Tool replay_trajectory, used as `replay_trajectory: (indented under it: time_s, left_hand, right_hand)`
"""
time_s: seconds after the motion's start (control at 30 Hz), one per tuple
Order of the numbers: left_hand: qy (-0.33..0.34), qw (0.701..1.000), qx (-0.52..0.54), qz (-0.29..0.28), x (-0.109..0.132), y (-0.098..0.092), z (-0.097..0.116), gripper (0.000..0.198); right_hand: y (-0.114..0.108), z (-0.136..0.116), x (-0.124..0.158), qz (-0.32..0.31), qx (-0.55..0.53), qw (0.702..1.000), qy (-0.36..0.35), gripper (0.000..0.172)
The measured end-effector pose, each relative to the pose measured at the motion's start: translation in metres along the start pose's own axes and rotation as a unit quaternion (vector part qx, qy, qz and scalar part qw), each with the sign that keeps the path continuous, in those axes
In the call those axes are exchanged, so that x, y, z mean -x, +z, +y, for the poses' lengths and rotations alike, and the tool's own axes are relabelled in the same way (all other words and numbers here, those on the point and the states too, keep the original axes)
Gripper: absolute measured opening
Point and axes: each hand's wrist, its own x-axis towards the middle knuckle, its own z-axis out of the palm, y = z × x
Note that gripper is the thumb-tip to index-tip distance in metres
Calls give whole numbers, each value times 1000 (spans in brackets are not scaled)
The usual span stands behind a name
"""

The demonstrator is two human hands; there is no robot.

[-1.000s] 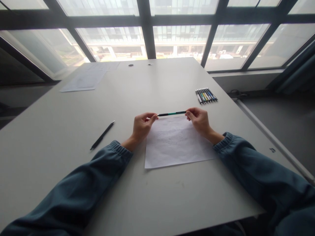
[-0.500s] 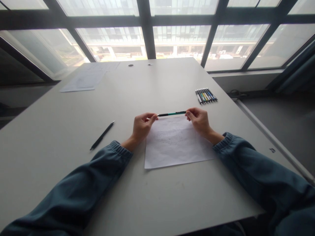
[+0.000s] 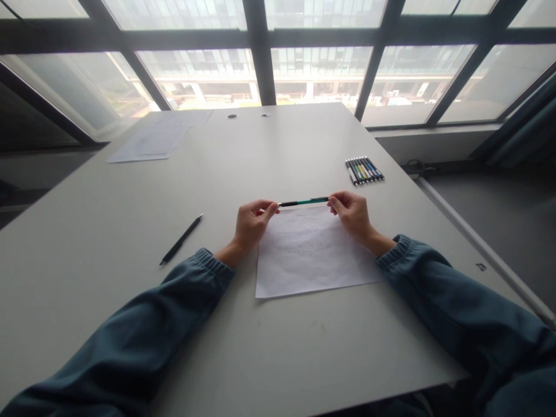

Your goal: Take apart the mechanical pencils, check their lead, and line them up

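Note:
A green and black pen (image 3: 304, 202) lies level between my two hands, just above the far edge of a white sheet of paper (image 3: 310, 260) with a faint drawing on it. My left hand (image 3: 251, 223) pinches the pen's left end with its fingertips. My right hand (image 3: 351, 213) pinches the right end. Both forearms in blue sleeves rest on the grey table (image 3: 130, 231).
A black pen (image 3: 181, 239) lies on the table left of my left hand. A row of several coloured pens (image 3: 364, 169) sits at the right near the table edge. More paper sheets (image 3: 152, 139) lie at the far left. Large windows stand behind the table.

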Motion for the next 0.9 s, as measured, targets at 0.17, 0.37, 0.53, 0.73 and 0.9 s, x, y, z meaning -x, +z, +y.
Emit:
replay_trajectory:
  time_s: [0.17, 0.37, 0.53, 0.73, 0.9]
  left_hand:
    - [0, 1000, -2, -1, 0, 0, 1, 32]
    - [-2, 1000, 1, -4, 0, 0, 1, 33]
    - [-3, 1000, 2, -6, 0, 0, 5, 33]
    - [-2, 1000, 5, -11, -1, 1, 3, 32]
    - [1, 1000, 8, -14, -1, 0, 0, 33]
  right_hand:
    - [0, -2, 0, 0, 2, 1000, 1, 30]
    - [1, -1, 0, -1, 3, 1000, -2, 31]
    - [0, 0, 0, -4, 4, 1000, -6, 30]
    - [0, -1, 1, -6, 14, 1000, -6, 32]
    - [0, -2, 1, -8, 25, 1000, -6, 36]
